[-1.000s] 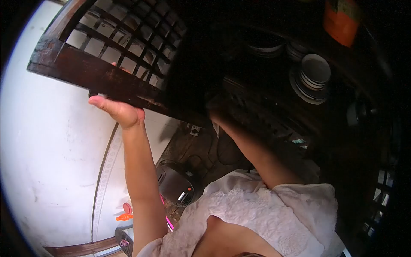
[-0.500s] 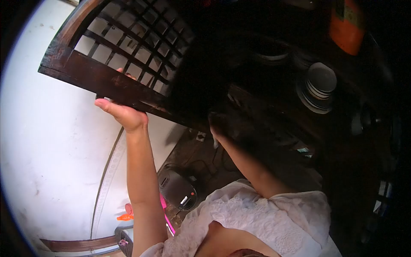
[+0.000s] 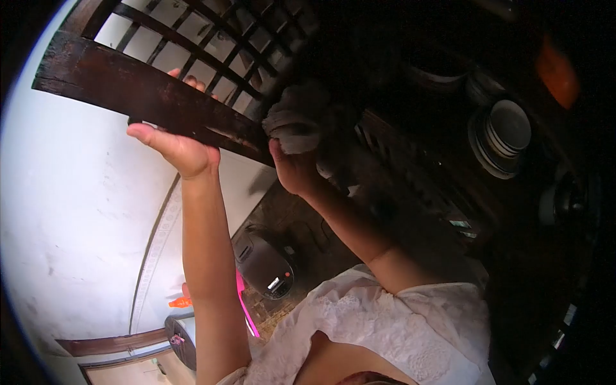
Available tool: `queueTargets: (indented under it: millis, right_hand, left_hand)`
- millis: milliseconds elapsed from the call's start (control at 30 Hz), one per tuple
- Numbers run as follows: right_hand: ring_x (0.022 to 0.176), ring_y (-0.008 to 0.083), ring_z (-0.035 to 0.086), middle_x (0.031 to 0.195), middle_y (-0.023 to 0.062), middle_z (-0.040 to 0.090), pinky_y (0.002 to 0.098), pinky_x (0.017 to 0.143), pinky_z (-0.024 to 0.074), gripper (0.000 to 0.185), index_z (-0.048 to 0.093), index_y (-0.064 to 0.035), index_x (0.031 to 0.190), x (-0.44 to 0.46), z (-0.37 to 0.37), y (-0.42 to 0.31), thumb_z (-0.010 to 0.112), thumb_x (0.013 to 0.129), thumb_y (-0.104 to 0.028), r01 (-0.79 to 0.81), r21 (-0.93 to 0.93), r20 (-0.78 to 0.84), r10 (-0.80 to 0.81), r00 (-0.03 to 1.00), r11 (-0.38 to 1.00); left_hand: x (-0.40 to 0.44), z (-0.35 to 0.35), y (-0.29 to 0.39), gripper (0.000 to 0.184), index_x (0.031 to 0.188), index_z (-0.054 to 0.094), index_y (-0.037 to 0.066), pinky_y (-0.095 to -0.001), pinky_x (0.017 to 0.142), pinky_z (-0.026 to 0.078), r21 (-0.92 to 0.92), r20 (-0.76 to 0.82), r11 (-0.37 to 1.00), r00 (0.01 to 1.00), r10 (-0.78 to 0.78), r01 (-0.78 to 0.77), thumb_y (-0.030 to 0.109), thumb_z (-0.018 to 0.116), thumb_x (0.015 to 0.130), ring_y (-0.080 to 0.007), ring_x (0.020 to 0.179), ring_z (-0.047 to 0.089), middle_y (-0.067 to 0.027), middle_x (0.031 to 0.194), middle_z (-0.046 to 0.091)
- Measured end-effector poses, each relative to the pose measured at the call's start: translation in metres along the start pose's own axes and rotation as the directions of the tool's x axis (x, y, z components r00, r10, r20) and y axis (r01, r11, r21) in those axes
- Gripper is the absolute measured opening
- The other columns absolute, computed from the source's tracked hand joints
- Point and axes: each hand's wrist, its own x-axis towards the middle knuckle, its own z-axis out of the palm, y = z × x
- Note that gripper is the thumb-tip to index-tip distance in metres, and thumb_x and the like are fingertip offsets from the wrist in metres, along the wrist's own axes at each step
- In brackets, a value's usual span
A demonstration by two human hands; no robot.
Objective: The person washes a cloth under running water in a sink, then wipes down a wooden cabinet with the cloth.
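My left hand (image 3: 183, 151) grips the bottom rail of a dark wooden lattice door (image 3: 147, 90). The thumb is under the rail, and several fingertips show through the lattice from behind. My right hand (image 3: 292, 170) is raised at the inner end of that rail, beside the dark cabinet interior. It holds a crumpled grey cloth (image 3: 295, 122) up against the door's edge. Shadow hides most of the right fingers.
Inside the dark cabinet, a stack of plates and bowls (image 3: 510, 128) stands on the right, with an orange container (image 3: 557, 74) above. Below the door are a dark rice cooker (image 3: 264, 266) and a pink-handled item (image 3: 244, 301). A white wall (image 3: 77, 205) is on the left.
My right hand has moved up and left out of the shadow, bringing the grey cloth into view at the door's edge. My left hand keeps hold of the rail as the view shifts.
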Motion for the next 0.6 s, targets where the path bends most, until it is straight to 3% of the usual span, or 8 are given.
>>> queueTargets:
  millis: [33, 133, 367, 433, 467, 500, 533, 600]
  right_hand:
    - [0.079, 0.0282, 0.047, 0.084, 0.0121, 0.043, 0.0418, 0.078, 0.0424, 0.022, 0.044, -0.0052, 0.091, 0.003, -0.001, 0.002, 0.036, 0.093, -0.026, 0.087, -0.052, -0.065, -0.09, 0.994, 0.995]
    - [0.088, 0.0277, 0.044, 0.096, 0.012, 0.039, 0.0409, 0.082, 0.041, 0.021, 0.04, -0.0056, 0.101, 0.02, -0.014, 0.03, 0.036, 0.093, -0.025, 0.14, -0.145, -0.234, -0.172, 0.957, 0.979]
    - [0.111, 0.0263, 0.038, 0.126, 0.0117, 0.029, 0.0388, 0.092, 0.0378, 0.035, 0.03, -0.0066, 0.124, -0.002, 0.005, 0.147, 0.036, 0.094, -0.025, -0.294, 0.046, -0.417, 0.286, 0.863, 0.955]
    - [0.117, 0.0259, 0.036, 0.135, 0.0116, 0.026, 0.0382, 0.094, 0.0369, 0.041, 0.028, -0.0069, 0.131, -0.025, 0.027, 0.152, 0.036, 0.095, -0.024, -0.34, 0.366, -0.366, 0.47, 0.803, 0.866]
    - [0.12, 0.0258, 0.035, 0.139, 0.0116, 0.024, 0.0379, 0.095, 0.0365, 0.044, 0.026, -0.007, 0.135, -0.034, 0.036, 0.146, 0.036, 0.095, -0.024, -0.197, 0.735, -0.3, 0.571, 0.764, 0.648]
    - [0.123, 0.0256, 0.034, 0.143, 0.0115, 0.023, 0.0376, 0.097, 0.036, 0.047, 0.025, -0.0071, 0.138, -0.044, 0.043, 0.13, 0.036, 0.095, -0.024, -0.095, 0.891, -0.226, 0.614, 0.756, 0.445]
    - [0.126, 0.0256, 0.031, 0.144, 0.0122, 0.021, 0.0371, 0.1, 0.0312, 0.048, 0.023, -0.0075, 0.139, -0.064, 0.04, 0.098, 0.033, 0.096, -0.026, -0.392, 0.462, -0.233, 0.535, 0.812, 0.796]
    - [0.129, 0.0256, 0.028, 0.144, 0.0128, 0.02, 0.0365, 0.104, 0.0264, 0.049, 0.021, -0.0078, 0.139, -0.082, 0.039, 0.065, 0.031, 0.096, -0.028, -0.493, -0.158, -0.196, 0.462, 0.865, 0.856]
  left_hand:
    - [0.001, 0.005, -0.001, 0.091, 0.107, 0.049, 0.003, -0.0304, 0.065, 0.048, -0.067, -0.054, 0.997, 0.998, 0.041, -0.045, 0.081, 0.017, 0.072, -0.0165, 0.071, 0.054, -0.0078, 0.08, 0.056]
    - [0.001, 0.002, -0.004, 0.091, 0.106, 0.05, 0.003, -0.0296, 0.063, 0.048, -0.109, -0.032, 0.993, 0.999, 0.036, -0.039, 0.082, 0.018, 0.071, -0.0161, 0.071, 0.054, -0.0078, 0.08, 0.056]
    - [0.004, -0.008, -0.005, 0.098, 0.114, 0.045, 0.004, -0.0352, 0.071, 0.046, -0.009, -0.002, 0.999, 0.999, 0.048, -0.048, 0.085, 0.019, 0.067, -0.0202, 0.086, 0.053, -0.01, 0.09, 0.054]
    - [0.001, 0.002, 0.001, 0.097, 0.114, 0.045, 0.004, -0.0342, 0.07, 0.046, -0.026, -0.026, 0.997, 0.997, 0.069, -0.069, 0.084, 0.019, 0.068, -0.0201, 0.085, 0.053, -0.0103, 0.09, 0.055]
    - [0.002, 0.005, -0.002, 0.095, 0.113, 0.047, 0.004, -0.0328, 0.069, 0.046, -0.037, -0.064, 0.996, 0.995, 0.083, -0.085, 0.083, 0.018, 0.07, -0.0195, 0.083, 0.054, -0.0099, 0.09, 0.055]
    - [0.003, 0.003, -0.005, 0.093, 0.112, 0.048, 0.004, -0.0313, 0.068, 0.046, -0.044, -0.109, 0.995, 0.99, 0.089, -0.094, 0.082, 0.018, 0.072, -0.0189, 0.081, 0.054, -0.0096, 0.089, 0.056]
    - [0.004, 0.002, -0.005, 0.093, 0.112, 0.048, 0.004, -0.0313, 0.068, 0.046, -0.053, -0.113, 0.993, 0.988, 0.101, -0.108, 0.082, 0.018, 0.072, -0.0189, 0.081, 0.054, -0.0096, 0.089, 0.056]
    - [0.004, 0.0, -0.005, 0.091, 0.111, 0.049, 0.003, -0.0301, 0.068, 0.046, -0.05, -0.131, 0.997, 0.99, 0.058, -0.066, 0.08, 0.019, 0.073, -0.0181, 0.079, 0.054, -0.0086, 0.089, 0.056]
